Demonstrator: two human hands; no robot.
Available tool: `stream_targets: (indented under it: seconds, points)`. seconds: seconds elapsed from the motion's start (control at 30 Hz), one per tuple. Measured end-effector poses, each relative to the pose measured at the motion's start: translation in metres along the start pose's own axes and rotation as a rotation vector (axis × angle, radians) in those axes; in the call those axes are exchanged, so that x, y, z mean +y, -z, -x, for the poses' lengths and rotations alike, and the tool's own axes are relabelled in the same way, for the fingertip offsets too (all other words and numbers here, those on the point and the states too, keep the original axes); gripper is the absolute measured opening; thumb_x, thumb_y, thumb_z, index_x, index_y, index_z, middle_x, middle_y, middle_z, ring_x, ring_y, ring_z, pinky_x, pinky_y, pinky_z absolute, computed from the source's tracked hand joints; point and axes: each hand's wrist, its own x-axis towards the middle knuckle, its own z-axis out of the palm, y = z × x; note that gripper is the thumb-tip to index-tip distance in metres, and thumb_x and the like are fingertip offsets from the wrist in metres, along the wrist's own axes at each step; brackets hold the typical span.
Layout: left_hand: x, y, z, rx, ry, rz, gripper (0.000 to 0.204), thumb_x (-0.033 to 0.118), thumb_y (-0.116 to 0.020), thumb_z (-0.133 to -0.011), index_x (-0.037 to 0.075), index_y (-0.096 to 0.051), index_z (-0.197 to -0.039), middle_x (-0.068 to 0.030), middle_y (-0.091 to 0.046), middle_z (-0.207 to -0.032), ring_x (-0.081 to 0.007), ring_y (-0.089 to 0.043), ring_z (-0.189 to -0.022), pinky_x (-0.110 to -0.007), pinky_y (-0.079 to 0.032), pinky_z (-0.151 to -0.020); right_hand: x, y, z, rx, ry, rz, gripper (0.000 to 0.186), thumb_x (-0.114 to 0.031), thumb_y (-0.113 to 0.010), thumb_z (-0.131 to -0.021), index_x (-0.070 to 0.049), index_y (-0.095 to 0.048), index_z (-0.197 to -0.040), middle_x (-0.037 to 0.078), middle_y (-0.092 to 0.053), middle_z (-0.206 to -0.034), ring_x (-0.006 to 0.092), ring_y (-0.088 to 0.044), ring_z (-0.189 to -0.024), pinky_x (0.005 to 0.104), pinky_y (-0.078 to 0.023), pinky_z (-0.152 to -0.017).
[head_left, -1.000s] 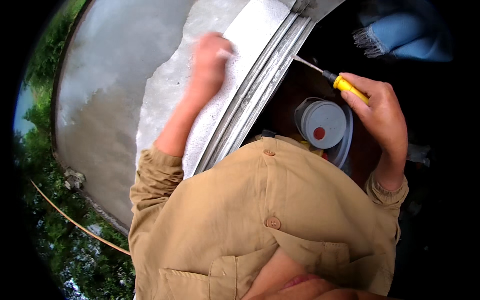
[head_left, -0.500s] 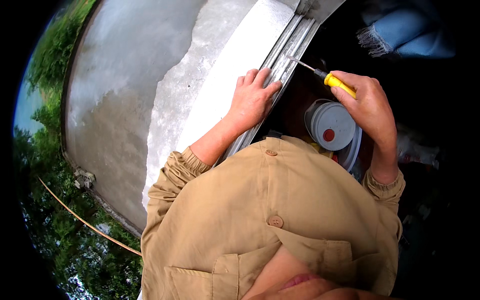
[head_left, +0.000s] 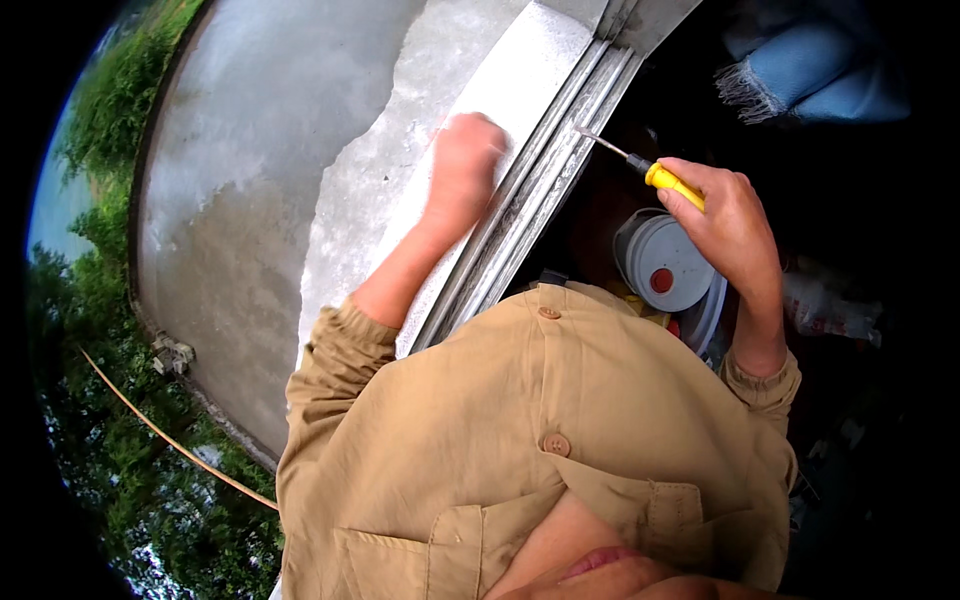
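Observation:
My right hand (head_left: 728,215) is wrapped round the yellow handle of a screwdriver (head_left: 672,183). Its thin metal shaft points to the upper left, and the tip meets or hovers just over the metal window track (head_left: 560,150); which of the two I cannot tell. Above the white sill (head_left: 535,60), on the outer side of the track, is my left hand (head_left: 466,165). Its fingers are curled in and slightly blurred, so whatever they may hold is hidden.
Below my right hand stands a white bucket (head_left: 678,250) with a red cap on its lid. Fringed blue cloth (head_left: 815,80) hangs at the upper right. Outside the sill lies a wet concrete slab (head_left: 240,200), with trees (head_left: 130,420) beyond its edge.
My left hand has left the track, moving left and up over the sill, and its spread fingers have curled in. The screwdriver has barely shifted and stays in my right hand.

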Motion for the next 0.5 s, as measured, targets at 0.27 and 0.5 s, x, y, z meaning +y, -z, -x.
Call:
stream_targets:
  seconds: [0.27, 0.5]
  points:
    - [-0.047, 0.071, 0.052, 0.181, 0.441, -0.166, 0.014, 0.006, -0.074, -0.079, 0.004, -0.062, -0.088, -0.0128, -0.067, -0.090, -0.0303, -0.061, -0.083, -0.041, -0.048, -0.076, -0.007, -0.028, -0.061, 0.121, 0.102, 0.285, 0.019, -0.017, -0.062, -0.085, -0.005, -0.070, -0.097, 0.019, -0.069, -0.088, 0.0389, -0.066, -0.084, 0.0466, -0.053, -0.074]
    - [-0.043, 0.063, 0.079, 0.041, 0.638, -0.095, 0.021, 0.016, -0.071, -0.087, 0.000, -0.064, -0.075, -0.0107, -0.068, -0.074, -0.0261, -0.063, -0.067, -0.037, -0.049, -0.063, -0.037, -0.040, -0.105, -0.006, 0.120, 0.569, 0.017, -0.015, -0.065, -0.083, -0.005, -0.071, -0.095, 0.019, -0.069, -0.090, 0.0376, -0.066, -0.087, 0.0454, -0.053, -0.077]
